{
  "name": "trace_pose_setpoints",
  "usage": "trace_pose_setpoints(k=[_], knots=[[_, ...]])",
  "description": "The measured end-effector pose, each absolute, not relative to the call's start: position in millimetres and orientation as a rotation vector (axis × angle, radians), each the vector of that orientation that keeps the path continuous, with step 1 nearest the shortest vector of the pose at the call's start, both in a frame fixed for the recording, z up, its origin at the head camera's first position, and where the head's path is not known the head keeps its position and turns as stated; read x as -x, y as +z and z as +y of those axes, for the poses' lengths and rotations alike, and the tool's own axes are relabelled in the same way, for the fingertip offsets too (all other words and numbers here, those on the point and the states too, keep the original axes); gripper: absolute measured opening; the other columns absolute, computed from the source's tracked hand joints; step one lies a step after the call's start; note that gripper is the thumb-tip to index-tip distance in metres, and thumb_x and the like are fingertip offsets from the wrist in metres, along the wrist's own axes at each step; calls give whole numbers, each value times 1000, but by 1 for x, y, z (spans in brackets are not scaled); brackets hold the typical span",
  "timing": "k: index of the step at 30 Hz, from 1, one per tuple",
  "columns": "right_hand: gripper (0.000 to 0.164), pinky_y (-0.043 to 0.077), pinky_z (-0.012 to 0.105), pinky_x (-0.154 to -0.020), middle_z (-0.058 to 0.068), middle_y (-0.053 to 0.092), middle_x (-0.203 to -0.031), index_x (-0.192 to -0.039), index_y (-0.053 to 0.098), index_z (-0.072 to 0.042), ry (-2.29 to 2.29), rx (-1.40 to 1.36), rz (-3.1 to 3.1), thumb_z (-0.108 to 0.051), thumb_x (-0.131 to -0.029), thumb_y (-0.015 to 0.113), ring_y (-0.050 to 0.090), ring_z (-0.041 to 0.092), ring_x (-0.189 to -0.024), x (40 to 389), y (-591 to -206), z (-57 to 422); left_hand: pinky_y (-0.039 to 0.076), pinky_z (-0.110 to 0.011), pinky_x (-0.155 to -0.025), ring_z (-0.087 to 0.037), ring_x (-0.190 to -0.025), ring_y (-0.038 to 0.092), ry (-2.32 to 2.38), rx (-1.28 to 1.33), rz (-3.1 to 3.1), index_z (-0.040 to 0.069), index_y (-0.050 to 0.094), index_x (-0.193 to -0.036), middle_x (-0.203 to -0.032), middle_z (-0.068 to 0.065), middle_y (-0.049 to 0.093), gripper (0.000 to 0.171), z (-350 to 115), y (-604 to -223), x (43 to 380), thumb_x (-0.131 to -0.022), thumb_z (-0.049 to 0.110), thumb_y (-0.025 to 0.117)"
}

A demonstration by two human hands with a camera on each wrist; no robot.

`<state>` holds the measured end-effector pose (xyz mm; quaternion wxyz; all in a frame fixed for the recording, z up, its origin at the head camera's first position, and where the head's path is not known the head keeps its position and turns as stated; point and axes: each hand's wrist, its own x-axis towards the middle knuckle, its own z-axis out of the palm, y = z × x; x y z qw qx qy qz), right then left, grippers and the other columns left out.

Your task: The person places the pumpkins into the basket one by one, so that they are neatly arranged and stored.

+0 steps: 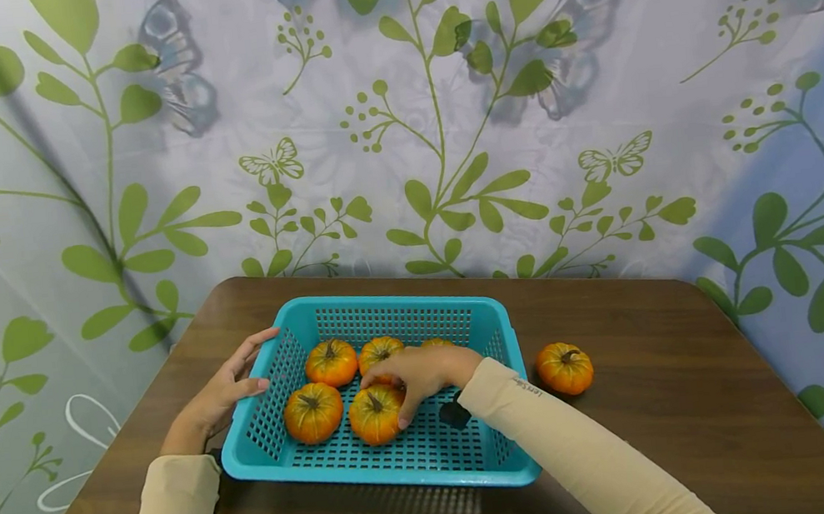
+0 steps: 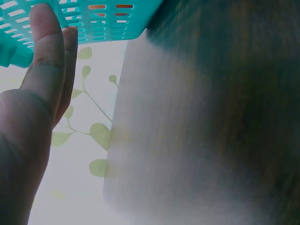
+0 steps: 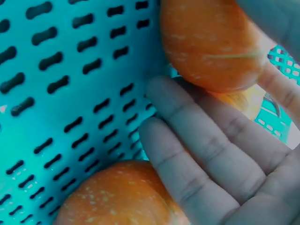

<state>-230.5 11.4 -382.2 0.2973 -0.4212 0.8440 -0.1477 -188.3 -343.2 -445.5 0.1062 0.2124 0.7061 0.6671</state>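
A turquoise plastic basket (image 1: 435, 476) with slotted walls stands on the table, several small orange pumpkins inside. My left hand (image 1: 219, 394) grips its left rim, thumb over the edge; in the left wrist view its fingers (image 2: 47, 56) lie against the outer wall. Inside the basket, my right hand (image 1: 418, 373) holds a pumpkin (image 1: 374, 418) at the front, thumb on its right side and fingers behind it. To its left sit a front-left pumpkin (image 1: 313, 414) and a back-left pumpkin (image 1: 331, 362). Another pumpkin (image 1: 379, 351) and one mostly hidden pumpkin (image 1: 436, 342) lie behind my right hand.
One more pumpkin (image 1: 564, 368) rests on the brown wooden table (image 1: 668, 397), just right of the basket. A cloth (image 1: 398, 124) printed with leaves and butterflies hangs behind the table's far edge.
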Motion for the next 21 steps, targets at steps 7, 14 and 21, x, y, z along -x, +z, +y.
trace_pose_setpoints(k=[7,14,21], knots=[[68,46,42,-116,3,58,-153,-153,57,-25,-360,1165,2300,-23,-93,88,56,22,-133,229,-384,9,64,-45,-90,-18,-122,66,1966,-625,2085,38,44,-159,-149,1,48,67,-343,-445,187,-100,10,61],[70,47,44,-114,2,61,-148,-154,55,-26,-343,1144,2326,-26,-93,89,59,22,-126,228,-385,9,64,-47,-90,-19,-121,66,1974,-626,2080,38,44,-159,-148,2,49,68,-343,-446,188,-100,10,61],[75,50,44,-110,4,67,-133,-159,52,-21,-392,1102,2310,-21,-93,88,64,17,-113,227,-380,14,64,-49,-89,-20,-121,67,1968,-633,2079,38,44,-159,-148,-2,48,68,-343,-448,188,-99,10,62]])
